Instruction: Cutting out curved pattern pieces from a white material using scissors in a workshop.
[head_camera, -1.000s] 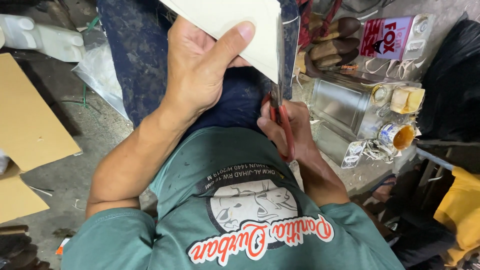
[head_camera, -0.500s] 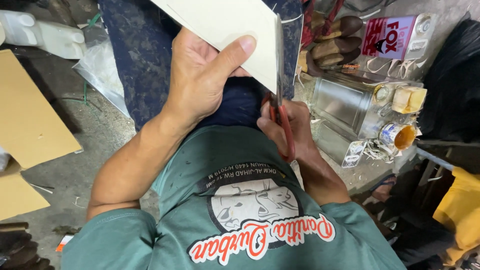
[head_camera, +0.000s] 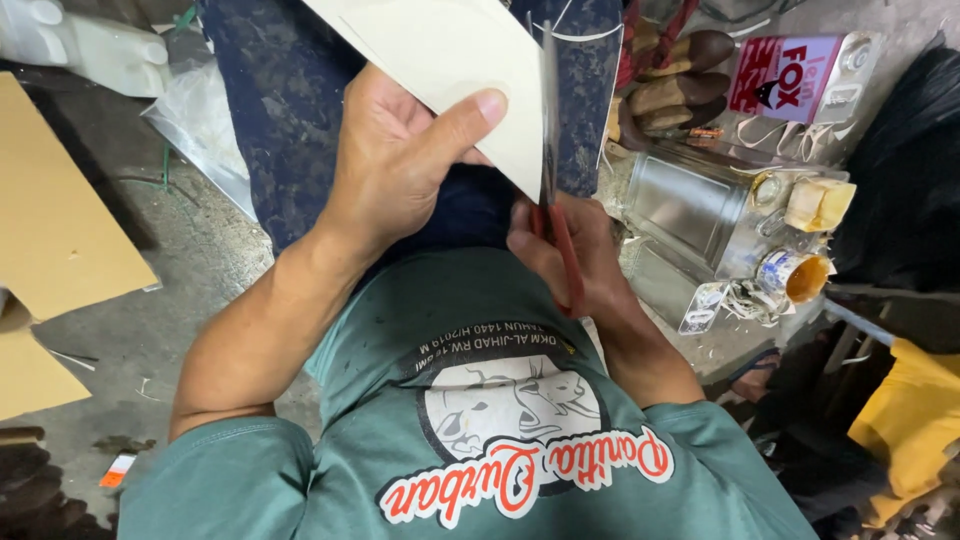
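My left hand (head_camera: 400, 165) pinches the stiff cream sheet of card (head_camera: 450, 60) over my lap; my right hand (head_camera: 570, 250) is closed around red-handled scissors (head_camera: 550, 170) biting its edge. If the card flexes, I reckon the blades could nick my thumb.

Sheet (head_camera: 440, 60), in the left hand (head_camera: 400, 165): cream card or thick paper, matt, smooth.
Scissors (head_camera: 552, 180), in the right hand (head_camera: 570, 255): bare steel blades, dull sheen; red handles, glossy plastic.
Trousers (head_camera: 280, 110), beneath both hands: dark blue cloth, mottled, matt.
Shirt (head_camera: 470, 400), nearer the onlooker than the hands: green knit cloth, matt, print smooth.
Tin cans (head_camera: 690, 210), right of the right hand: bright sheet metal, reflective.
Boards (head_camera: 55, 220), well left of the left hand: brown cardboard, matt.
Floor (head_camera: 180, 290): grey concrete, rough.
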